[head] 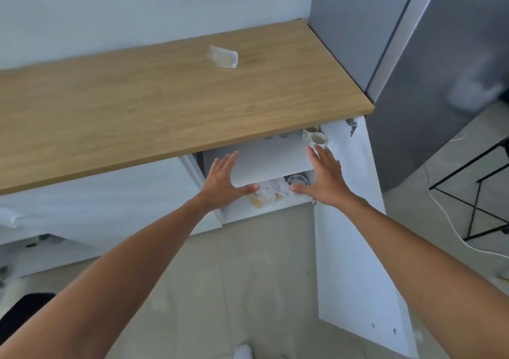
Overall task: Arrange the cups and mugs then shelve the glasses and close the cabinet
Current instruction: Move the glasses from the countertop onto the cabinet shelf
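**Open base cabinet, both hands empty at the shelf**

- Left hand [223, 178]: flat, fingers spread, palm down, held at the left end of the upper shelf [271, 160]; whether it touched the shelf edge could not be told. Nothing gripped.
- Right hand [325, 178]: likewise flat and spread, at the right end of the same shelf, thumb pointing inward. Nothing gripped.
- Cabinet door [355, 220]: white, swung fully open to the right, hinge visible at its top corner.
- Mugs [316, 136]: pale cream, at least two, grouped at the back right of the upper shelf, just beyond the right fingertips and partly hidden under the worktop.
- Dark rims [275, 136]: two small shapes further left at the back of that shelf; too hidden to identify.
- Glass [223, 56]: clear tumbler lying on its side on the wooden worktop [137, 116], well apart from the cabinet opening.
- Lower shelf: a blue-patterned dish [298, 180] at the right, beside a crumpled clear plastic bag [271, 190] between the two thumbs.
- Grey refrigerator [429, 83]: right of the worktop.
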The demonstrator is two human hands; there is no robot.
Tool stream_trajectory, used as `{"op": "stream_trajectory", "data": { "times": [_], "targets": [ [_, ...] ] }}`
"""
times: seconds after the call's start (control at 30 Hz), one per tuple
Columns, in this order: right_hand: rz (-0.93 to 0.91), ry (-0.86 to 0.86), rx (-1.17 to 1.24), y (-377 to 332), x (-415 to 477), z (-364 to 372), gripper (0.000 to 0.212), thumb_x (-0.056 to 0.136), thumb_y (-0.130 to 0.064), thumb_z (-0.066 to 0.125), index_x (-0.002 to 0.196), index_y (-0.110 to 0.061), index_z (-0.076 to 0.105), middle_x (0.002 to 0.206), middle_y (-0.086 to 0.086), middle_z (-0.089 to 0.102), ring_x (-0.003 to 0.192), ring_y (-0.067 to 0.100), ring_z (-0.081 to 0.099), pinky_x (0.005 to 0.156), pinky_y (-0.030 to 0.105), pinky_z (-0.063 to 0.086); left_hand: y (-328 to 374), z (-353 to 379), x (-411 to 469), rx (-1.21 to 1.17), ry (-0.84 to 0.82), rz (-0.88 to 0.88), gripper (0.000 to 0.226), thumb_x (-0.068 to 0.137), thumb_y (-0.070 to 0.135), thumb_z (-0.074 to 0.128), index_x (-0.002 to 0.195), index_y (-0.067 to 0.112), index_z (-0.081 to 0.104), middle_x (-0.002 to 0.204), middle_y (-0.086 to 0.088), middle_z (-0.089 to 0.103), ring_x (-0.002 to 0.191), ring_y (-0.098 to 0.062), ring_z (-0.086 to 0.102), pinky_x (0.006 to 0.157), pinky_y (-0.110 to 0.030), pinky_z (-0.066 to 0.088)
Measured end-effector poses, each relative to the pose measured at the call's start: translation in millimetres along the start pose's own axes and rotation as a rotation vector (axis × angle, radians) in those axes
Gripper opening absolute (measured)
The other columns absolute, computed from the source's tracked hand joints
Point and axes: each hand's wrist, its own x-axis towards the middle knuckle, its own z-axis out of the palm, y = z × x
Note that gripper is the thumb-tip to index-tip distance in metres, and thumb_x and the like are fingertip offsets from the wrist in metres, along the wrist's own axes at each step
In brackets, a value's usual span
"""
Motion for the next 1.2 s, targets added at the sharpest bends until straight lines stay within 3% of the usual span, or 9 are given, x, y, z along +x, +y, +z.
{"op": "stream_trajectory", "data": {
  "times": [0.4,0.87,1.2],
  "targets": [
    [-0.159,0.032,-0.080,-58.9,101.1,-59.5,0.109,0.078,-0.056,0.074,0.158,-0.024,0.008,0.166,0.008,0.004,0.152,0.026,-0.003,0.120,0.052,0.006,12.8,-73.1,57.7,0.065,0.162,-0.005,0.110,0.070,0.079,0.061,0.156,0.034,0.008,0.166,0.000,0.009,0.151,-0.026,-0.009,0.121,-0.052,0.008],
    [-0.141,-0.013,-0.035,-115.6,307.4,-39.1,0.106,0.076,-0.047,0.079,0.157,-0.024,0.014,0.164,0.008,0.011,0.151,0.023,0.002,0.121,0.046,0.009,-80.0,-148.2,208.8,0.299,0.162,-0.092,0.094,0.081,0.073,0.052,0.156,0.031,0.013,0.165,-0.005,0.010,0.151,-0.031,-0.003,0.119,-0.051,0.008],
    [-0.235,-0.075,-0.091,-133.1,432.1,-12.8,0.109,0.077,-0.046,0.079,0.157,-0.021,0.010,0.165,0.009,0.010,0.151,0.027,0.007,0.121,0.046,0.015,-114.2,-143.5,260.4,0.452,0.244,-0.118,0.086,0.080,0.085,0.016,0.154,0.042,0.010,0.166,0.000,-0.001,0.152,-0.025,-0.009,0.119,-0.051,-0.004]
  ]
}}
